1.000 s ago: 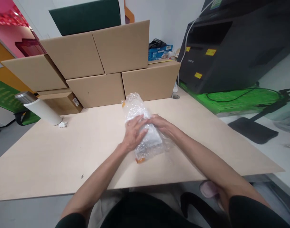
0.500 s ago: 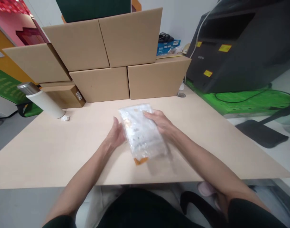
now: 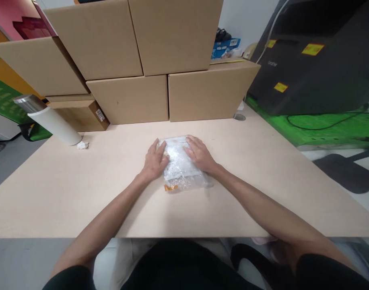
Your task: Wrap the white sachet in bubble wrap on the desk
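A clear plastic bag (image 3: 182,163) with something white and flat inside lies on the light wooden table (image 3: 118,205). Its loose, see-through end points toward me and has a small orange patch at the left corner. My left hand (image 3: 155,160) rests on the bag's left edge, fingers stretched out and slightly apart. Across from it, my right hand (image 3: 200,154) lies on the right edge with its fingers spread over the top. Both palms face down, and neither hand is wrapped around the bag. The white contents are partly covered by my fingers.
Cardboard boxes (image 3: 126,102) are stacked along the table's back. A white bottle with a steel cap (image 3: 54,123) stands at the left beside a crumpled white scrap (image 3: 82,145). To the right, a dark printer (image 3: 308,76) sits on a green surface (image 3: 329,131).
The bag has gone from being held tilted above the table to lying flat on it. My right hand has let go of its grip, and both hands now rest on the bag's sides.
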`<act>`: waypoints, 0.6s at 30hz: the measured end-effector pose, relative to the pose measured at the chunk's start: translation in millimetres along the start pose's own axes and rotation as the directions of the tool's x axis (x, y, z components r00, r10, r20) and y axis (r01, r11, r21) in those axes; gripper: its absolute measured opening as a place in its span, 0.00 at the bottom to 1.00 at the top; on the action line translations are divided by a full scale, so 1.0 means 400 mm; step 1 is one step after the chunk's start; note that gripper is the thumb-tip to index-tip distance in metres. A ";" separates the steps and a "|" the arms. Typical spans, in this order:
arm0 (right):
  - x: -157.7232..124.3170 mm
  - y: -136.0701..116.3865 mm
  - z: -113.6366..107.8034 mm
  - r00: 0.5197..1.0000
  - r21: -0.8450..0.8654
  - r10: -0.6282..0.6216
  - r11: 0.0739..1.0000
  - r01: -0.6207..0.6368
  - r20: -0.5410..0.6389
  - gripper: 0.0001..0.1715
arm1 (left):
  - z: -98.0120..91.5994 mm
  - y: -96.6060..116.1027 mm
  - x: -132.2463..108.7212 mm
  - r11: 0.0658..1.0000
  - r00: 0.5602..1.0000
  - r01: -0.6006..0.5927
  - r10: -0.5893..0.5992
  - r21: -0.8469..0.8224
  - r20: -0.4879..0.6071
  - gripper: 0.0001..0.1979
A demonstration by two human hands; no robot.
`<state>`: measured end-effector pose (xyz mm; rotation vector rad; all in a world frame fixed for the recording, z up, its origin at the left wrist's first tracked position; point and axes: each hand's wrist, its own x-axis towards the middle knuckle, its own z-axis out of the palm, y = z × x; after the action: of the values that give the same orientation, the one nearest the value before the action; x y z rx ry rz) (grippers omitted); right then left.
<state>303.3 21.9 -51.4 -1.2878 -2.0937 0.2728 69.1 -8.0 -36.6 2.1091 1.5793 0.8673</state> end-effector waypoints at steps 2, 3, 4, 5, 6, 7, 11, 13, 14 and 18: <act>-0.004 0.017 -0.019 0.986 0.006 -0.027 1.000 0.026 0.165 0.40 | -0.020 -0.012 0.009 0.992 0.989 -0.032 0.013 0.120 0.150 0.38; -0.004 0.024 -0.030 0.971 0.005 -0.026 1.000 0.026 0.237 0.46 | -0.031 -0.016 0.012 0.987 0.973 -0.038 0.001 0.157 0.230 0.42; -0.003 0.031 -0.040 0.952 0.004 -0.023 1.000 0.023 0.305 0.52 | -0.041 -0.020 0.015 0.982 0.952 -0.049 -0.009 0.182 0.305 0.47; -0.001 0.037 -0.050 0.929 0.005 -0.020 1.000 0.020 0.369 0.59 | -0.051 -0.022 0.018 0.978 0.928 -0.069 -0.009 0.196 0.372 0.53; 0.000 0.042 -0.060 0.905 0.011 -0.023 1.000 0.020 0.425 0.65 | -0.060 -0.024 0.021 0.975 0.905 -0.094 0.000 0.201 0.426 0.58; 0.002 0.046 -0.067 0.881 0.022 -0.033 0.999 0.025 0.472 0.70 | -0.067 -0.026 0.023 0.972 0.885 -0.120 0.013 0.200 0.466 0.63; -0.002 0.059 -0.082 0.817 0.067 -0.097 0.995 0.072 0.569 0.78 | -0.076 -0.025 0.030 0.967 0.833 -0.146 0.006 0.209 0.554 0.70; -0.009 0.060 -0.081 0.812 0.056 -0.095 0.996 0.076 0.576 0.80 | -0.072 -0.022 0.029 0.965 0.828 -0.136 -0.015 0.226 0.561 0.71; -0.014 0.060 -0.079 0.815 0.044 -0.083 0.997 0.070 0.573 0.80 | -0.069 -0.021 0.027 0.964 0.831 -0.136 -0.015 0.228 0.557 0.70; -0.031 0.057 -0.070 0.837 0.022 -0.052 0.999 0.047 0.545 0.77 | -0.058 -0.021 0.022 0.964 0.838 -0.138 -0.008 0.225 0.546 0.68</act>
<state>341.0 18.1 -46.5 -1.2472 -2.5906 0.6970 49.2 1.2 -22.4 2.3163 1.3624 0.0409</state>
